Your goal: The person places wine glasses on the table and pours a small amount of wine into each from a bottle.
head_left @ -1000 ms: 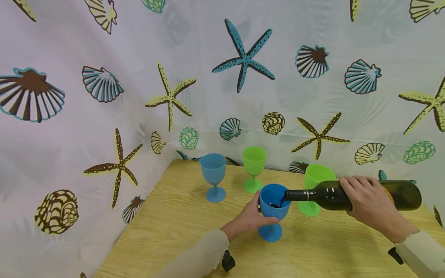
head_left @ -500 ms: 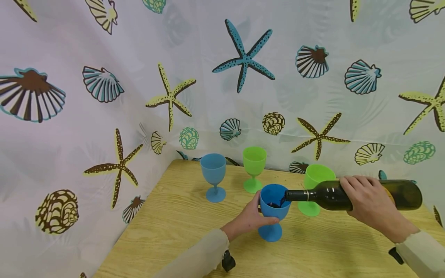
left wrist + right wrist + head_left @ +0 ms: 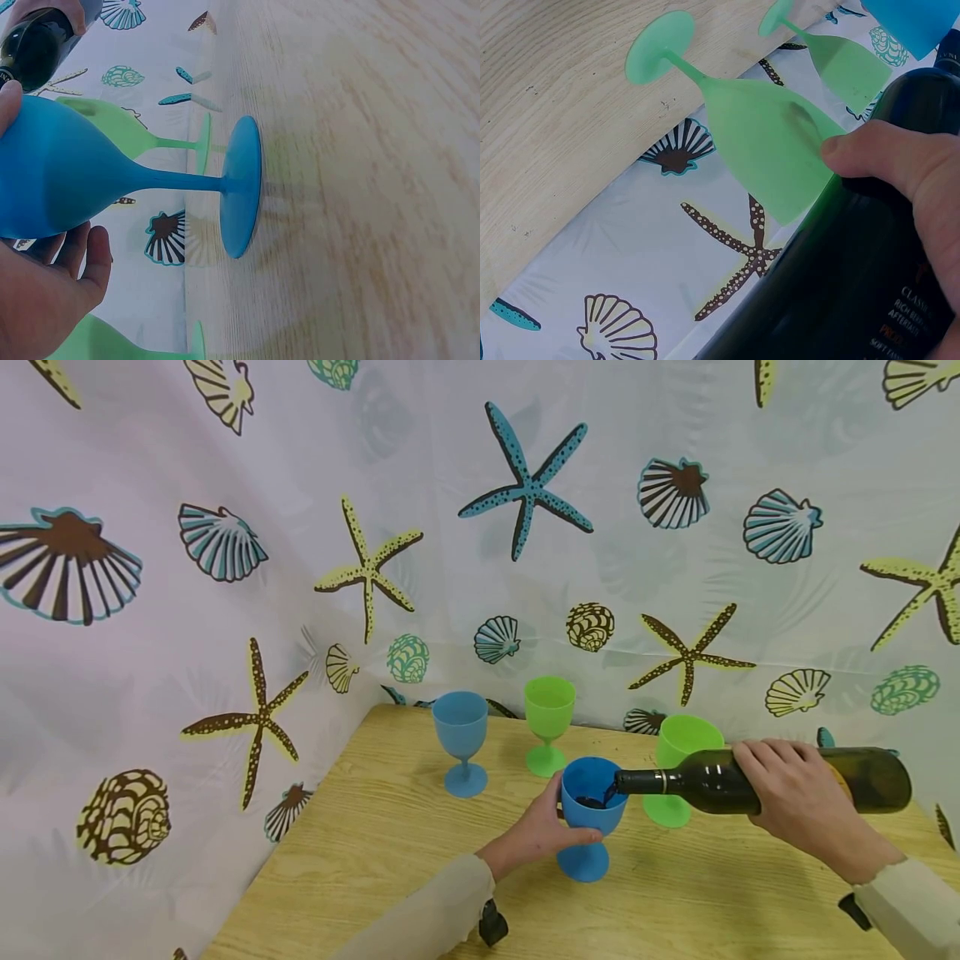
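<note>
My left hand [image 3: 542, 827] grips the bowl of a blue goblet [image 3: 583, 860], thumb in front and fingers round the far side. In the left wrist view, the foot of this goblet [image 3: 241, 187] rests flat on the wood. A dark wine bottle [image 3: 720, 782] lies nearly level in my right hand [image 3: 806, 797], which holds it round the body from above. Its mouth hangs over the goblet's right rim, and dark liquid runs from it into the bowl, where a dark pool [image 3: 590, 802] shows. The right wrist view shows the thumb [image 3: 870, 150] along the bottle.
Behind the bottle stands a green goblet [image 3: 686, 735], partly hidden. Another green goblet [image 3: 549, 710] and a second blue goblet [image 3: 461, 727] stand farther back on the wooden table [image 3: 360, 852]. A shell-and-starfish curtain [image 3: 450, 585] hangs along the back and left edges.
Hands, bottle and goblets have stayed in place. The dark liquid keeps running from the bottle's mouth, and its surface in the goblet shifts slightly.
</note>
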A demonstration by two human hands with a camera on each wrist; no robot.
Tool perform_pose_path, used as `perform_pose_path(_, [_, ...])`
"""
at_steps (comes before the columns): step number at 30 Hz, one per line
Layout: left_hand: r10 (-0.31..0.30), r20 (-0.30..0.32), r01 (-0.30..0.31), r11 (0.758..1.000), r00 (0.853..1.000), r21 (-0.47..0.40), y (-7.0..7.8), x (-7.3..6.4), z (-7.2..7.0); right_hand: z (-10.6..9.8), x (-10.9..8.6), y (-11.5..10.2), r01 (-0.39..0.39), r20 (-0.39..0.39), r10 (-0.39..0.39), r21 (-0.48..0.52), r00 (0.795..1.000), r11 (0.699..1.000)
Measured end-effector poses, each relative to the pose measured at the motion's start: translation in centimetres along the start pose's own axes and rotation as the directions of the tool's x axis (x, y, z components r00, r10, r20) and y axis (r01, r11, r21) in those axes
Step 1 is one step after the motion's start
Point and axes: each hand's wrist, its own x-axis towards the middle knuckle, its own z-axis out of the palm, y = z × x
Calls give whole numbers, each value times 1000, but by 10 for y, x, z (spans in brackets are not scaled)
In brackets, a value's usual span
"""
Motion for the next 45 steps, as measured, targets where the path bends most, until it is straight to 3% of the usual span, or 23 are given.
perform_pose_path(45, [-7, 3, 7, 1000, 1000, 16, 1, 0, -1, -1, 0, 2, 5, 4, -5, 10, 1000, 1000])
